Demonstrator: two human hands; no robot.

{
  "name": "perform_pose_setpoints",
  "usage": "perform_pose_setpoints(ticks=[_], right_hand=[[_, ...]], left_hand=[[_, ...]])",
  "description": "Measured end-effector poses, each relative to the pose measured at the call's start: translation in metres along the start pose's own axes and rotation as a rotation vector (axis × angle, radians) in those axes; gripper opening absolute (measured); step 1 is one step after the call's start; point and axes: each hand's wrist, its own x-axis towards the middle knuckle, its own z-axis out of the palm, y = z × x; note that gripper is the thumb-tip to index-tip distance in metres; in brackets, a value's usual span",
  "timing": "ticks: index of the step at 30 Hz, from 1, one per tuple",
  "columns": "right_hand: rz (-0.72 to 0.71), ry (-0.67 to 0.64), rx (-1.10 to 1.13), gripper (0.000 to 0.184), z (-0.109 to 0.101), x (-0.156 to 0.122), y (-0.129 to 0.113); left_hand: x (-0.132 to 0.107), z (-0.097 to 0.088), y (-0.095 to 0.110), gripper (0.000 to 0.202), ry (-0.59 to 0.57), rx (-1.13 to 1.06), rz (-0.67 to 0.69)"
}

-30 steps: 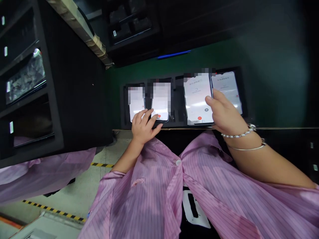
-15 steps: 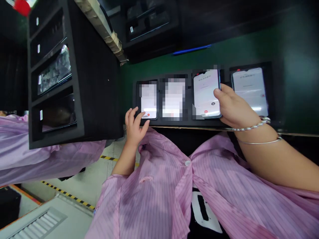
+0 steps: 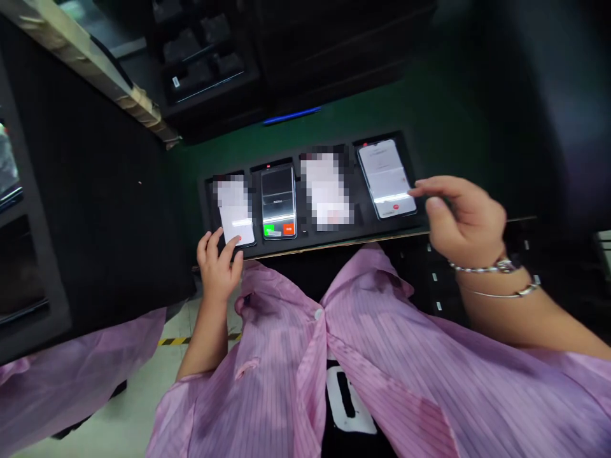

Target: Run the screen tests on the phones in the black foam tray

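Note:
Several smartphones lie in a row in a black foam tray (image 3: pixel 305 240). My left hand (image 3: pixel 217 270) is open at the leftmost phone (image 3: pixel 237 216), one fingertip over the bottom of its lit screen; whether it touches I cannot tell. The second phone (image 3: pixel 279 210) has a dark screen with a green and a red button at the bottom. A blurred-out, bright screen marks the third phone (image 3: pixel 327 191). By the rightmost phone (image 3: pixel 386 178), white-screened with a red button, is my right hand (image 3: pixel 470 222), holding nothing, its index finger stretched to the phone's right edge, thumb apart.
A blue pen (image 3: pixel 292 116) lies on the green table (image 3: pixel 329 130) behind the tray. To the left stands a tall black foam holder (image 3: pixel 109 165), with a taped bar (image 3: pixel 138 105) beside it. More black foam holders with phones (image 3: pixel 205 76) stand at the back.
My right hand has let go of the third phone, which now lies in the tray, and moved to the rightmost one. The second phone now shows a dark screen. The view has shifted right.

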Motion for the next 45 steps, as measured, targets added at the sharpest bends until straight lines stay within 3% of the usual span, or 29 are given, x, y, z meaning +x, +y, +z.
perform_pose_setpoints(ticks=[5,8,11,16,19,22,26,29,34,37,42,45], right_hand=[[-0.101,-0.04,-0.028,0.025,0.014,-0.018,0.032],[-0.141,-0.056,-0.023,0.021,0.018,-0.021,0.04],[-0.186,-0.024,0.01,0.017,0.017,-0.017,0.029],[-0.341,-0.001,0.151,0.022,0.017,-0.004,-0.013],[-0.385,-0.08,0.21,0.022,0.029,0.001,-0.027],[-0.352,-0.134,0.212,0.023,0.051,-0.002,-0.027],[-0.332,-0.129,0.088,0.032,0.076,-0.012,-0.019],[-0.332,-0.141,0.035,0.04,0.083,-0.015,-0.018],[-0.301,-0.143,-0.008,0.047,0.083,-0.014,-0.022],[-0.295,-0.155,-0.025,0.048,0.082,-0.016,-0.024],[-0.328,-0.14,-0.014,0.051,0.084,-0.019,-0.025],[-0.382,-0.07,-0.001,0.053,0.086,-0.017,-0.022]], left_hand=[[-0.001,0.001,-0.001,0.048,0.003,-0.028,-0.026],[0.0,-0.004,0.004,0.051,-0.033,-0.006,-0.046],[0.006,-0.01,0.017,0.054,-0.018,0.028,-0.059],[0.022,-0.009,0.049,0.046,-0.023,-0.024,0.001],[0.03,0.001,0.062,0.04,-0.047,-0.043,0.047],[0.031,0.012,0.067,0.038,-0.048,-0.046,0.068],[0.027,0.02,0.067,0.042,0.033,-0.064,0.075],[0.026,0.023,0.067,0.046,0.072,-0.077,0.085],[0.029,0.024,0.072,0.037,-0.047,-0.037,0.04],[0.028,0.012,0.072,0.037,-0.093,-0.053,0.009],[0.01,-0.016,0.049,0.045,0.107,-0.035,-0.127],[-0.006,-0.019,0.031,0.043,0.119,-0.022,-0.168]])
